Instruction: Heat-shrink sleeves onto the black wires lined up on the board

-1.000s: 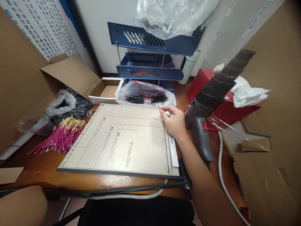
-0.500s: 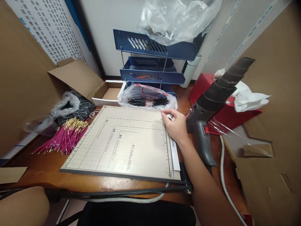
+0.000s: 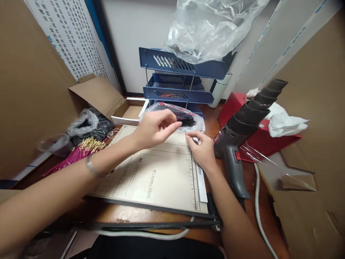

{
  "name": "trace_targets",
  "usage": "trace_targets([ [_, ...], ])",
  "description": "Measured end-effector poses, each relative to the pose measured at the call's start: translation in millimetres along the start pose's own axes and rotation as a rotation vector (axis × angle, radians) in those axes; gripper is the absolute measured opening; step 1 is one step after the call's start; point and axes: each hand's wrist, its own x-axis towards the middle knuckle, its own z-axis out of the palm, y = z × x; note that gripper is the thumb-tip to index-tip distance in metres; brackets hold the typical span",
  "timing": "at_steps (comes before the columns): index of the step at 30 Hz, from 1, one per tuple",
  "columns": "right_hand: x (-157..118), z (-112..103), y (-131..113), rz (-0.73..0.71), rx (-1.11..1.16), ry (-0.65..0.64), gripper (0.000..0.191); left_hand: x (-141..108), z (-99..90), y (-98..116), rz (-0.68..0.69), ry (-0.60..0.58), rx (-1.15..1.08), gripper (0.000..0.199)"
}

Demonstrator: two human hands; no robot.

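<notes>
A paper cutter board (image 3: pixel 167 176) with printed size lines lies on the wooden desk. My left hand (image 3: pixel 159 127), with a bracelet at the wrist, hovers over its far part, fingers curled and nothing visible between them. Thumb and index finger of my right hand (image 3: pixel 201 145) are pinched together at the board's far right edge; what they hold, if anything, is too small to name. A white strip (image 3: pixel 202 189) lies along that edge below the right hand. Just beyond the hands is a clear bag (image 3: pixel 199 126) of black wires, partly hidden by the left hand.
Pink wires with gold ends (image 3: pixel 88 147) lie left of the board. Behind stand an open cardboard box (image 3: pixel 132 111) and blue trays (image 3: pixel 178 93). To the right are a heat gun (image 3: pixel 234 154), a red tissue box (image 3: pixel 277 144) and a white cable (image 3: pixel 257 201).
My left hand has come in from the lower left to above the board, near my right hand. The right hand keeps its pinch at the board's edge. The view has shifted slightly.
</notes>
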Motion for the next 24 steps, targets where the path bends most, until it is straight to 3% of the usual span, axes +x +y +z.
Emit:
trace_targets([
  [3,0.4,-0.8,-0.8,-0.003,-0.006,-0.007,0.023,33.2,32.8,-25.2,-0.093,-0.223,0.107,0.018],
  [5,0.8,-1.7,-1.5,0.005,-0.012,0.0,0.022,55.7,57.1,-42.2,-0.178,-0.411,0.17,0.027],
  [10,1.8,-1.8,-1.9,0.016,-0.018,0.0,0.021,84.2,97.2,-58.5,-0.224,-0.531,0.238,0.035],
  [16,2.1,0.4,1.8,0.019,-0.007,-0.009,0.02,90.6,107.9,-61.3,-0.272,-0.593,0.279,0.04],
  [24,1.4,0.4,-0.8,0.029,0.001,-0.006,0.019,92.2,108.9,-70.5,-0.289,-0.54,0.262,0.026],
])
